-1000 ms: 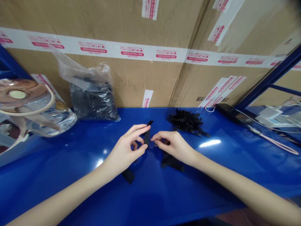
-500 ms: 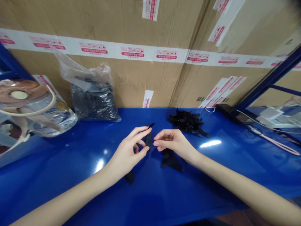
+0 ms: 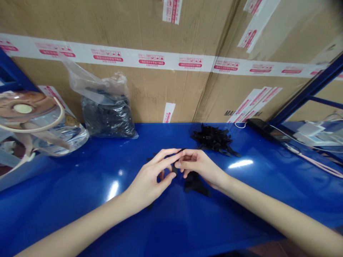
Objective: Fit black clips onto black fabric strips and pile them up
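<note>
My left hand [image 3: 151,175] holds a narrow black strip [image 3: 174,170] between thumb and fingers, above the blue table. Against that strip, the pinched fingertips of my right hand [image 3: 199,164] meet it from the right. Whatever small piece my right fingertips may hold is hidden. Most of the strip lies behind the fingers of both hands. Below my right hand lie several flat black pieces [image 3: 197,185]. A bigger heap of black strips [image 3: 213,138] sits farther back on the right. Another dark piece [image 3: 150,206] peeks out beneath my left wrist.
A clear plastic bag [image 3: 107,114] of black pieces stands at the back left, beside a transparent jug [image 3: 64,132] with a strap. Large taped cardboard boxes [image 3: 160,89] line the rear of the blue table [image 3: 166,228]. A phone [image 3: 268,130] with cables lies at right.
My left hand has moved right with the black strip, and the strip now meets my right fingertips. The gap between the hands has closed. The heap and bag stay put.
</note>
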### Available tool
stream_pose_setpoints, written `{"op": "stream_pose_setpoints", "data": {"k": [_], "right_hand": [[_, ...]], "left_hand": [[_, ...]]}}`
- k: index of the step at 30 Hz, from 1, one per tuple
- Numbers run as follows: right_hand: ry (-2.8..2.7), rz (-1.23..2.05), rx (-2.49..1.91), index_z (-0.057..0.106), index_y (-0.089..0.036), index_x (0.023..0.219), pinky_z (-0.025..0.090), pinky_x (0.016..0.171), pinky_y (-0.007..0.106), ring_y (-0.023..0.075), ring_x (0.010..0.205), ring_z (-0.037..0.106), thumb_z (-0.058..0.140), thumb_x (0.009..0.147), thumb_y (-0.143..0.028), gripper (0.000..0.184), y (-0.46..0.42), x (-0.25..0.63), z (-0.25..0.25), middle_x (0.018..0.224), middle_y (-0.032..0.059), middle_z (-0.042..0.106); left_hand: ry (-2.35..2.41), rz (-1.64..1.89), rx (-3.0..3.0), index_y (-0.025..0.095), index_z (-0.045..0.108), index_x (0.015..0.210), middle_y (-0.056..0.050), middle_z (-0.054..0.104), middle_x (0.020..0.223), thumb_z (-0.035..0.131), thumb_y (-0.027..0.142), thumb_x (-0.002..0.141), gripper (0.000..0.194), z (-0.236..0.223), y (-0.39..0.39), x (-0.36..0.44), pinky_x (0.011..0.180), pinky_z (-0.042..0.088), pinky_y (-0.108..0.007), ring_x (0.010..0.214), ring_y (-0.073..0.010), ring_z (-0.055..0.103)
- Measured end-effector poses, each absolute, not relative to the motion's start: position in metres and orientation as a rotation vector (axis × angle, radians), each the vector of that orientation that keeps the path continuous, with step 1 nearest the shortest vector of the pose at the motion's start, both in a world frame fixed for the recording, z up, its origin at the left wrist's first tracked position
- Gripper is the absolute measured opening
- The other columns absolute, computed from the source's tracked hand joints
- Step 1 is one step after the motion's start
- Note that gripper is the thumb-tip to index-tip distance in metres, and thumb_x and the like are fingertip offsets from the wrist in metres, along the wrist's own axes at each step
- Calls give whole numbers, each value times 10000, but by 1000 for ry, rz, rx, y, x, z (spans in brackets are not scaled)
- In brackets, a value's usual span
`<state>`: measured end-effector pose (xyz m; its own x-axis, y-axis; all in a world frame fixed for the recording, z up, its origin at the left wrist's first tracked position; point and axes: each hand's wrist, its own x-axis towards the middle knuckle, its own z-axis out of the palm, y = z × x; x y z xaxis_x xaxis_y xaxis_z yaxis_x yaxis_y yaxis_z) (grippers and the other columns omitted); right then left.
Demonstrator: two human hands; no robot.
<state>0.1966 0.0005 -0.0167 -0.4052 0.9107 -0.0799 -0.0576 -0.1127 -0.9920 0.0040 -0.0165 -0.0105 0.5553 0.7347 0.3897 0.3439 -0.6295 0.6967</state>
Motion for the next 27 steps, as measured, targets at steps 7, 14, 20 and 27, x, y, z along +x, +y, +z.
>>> {"op": "stream_pose_setpoints", "data": {"k": [7,14,20,27], "right_hand": [[-1245,1220,-1036,624,-174,687,402,491,201,58,490,482,781,686,-311,209,5,210,2,602,-57,564],[-1257,978,-1052,607,-179,686,369,482,214,69,492,459,768,710,-316,213,7,221,9,570,-55,541],[-1354,1044,-1032,623,-175,683,393,487,205,66,513,476,762,723,-312,199,2,217,7,590,-50,549],[-1390,1105,-997,627,-173,669,377,459,202,55,483,452,789,686,-293,203,0,214,8,587,-54,545]], "left_hand": [[997,963,2348,243,350,1419,-108,429,1440,527,165,918,536,-16,-12,11,818,526,-324,1029,-177,589],[963,506,3147,154,674,997,-50,715,1009,545,156,927,147,-28,-2,19,707,418,-356,929,-244,594],[827,509,3436,134,625,777,-45,654,760,537,56,886,160,-28,-2,17,636,386,-319,736,-216,559],[847,459,3444,119,623,897,-56,639,769,503,29,881,151,-27,-1,17,646,425,-318,728,-225,581]]}}
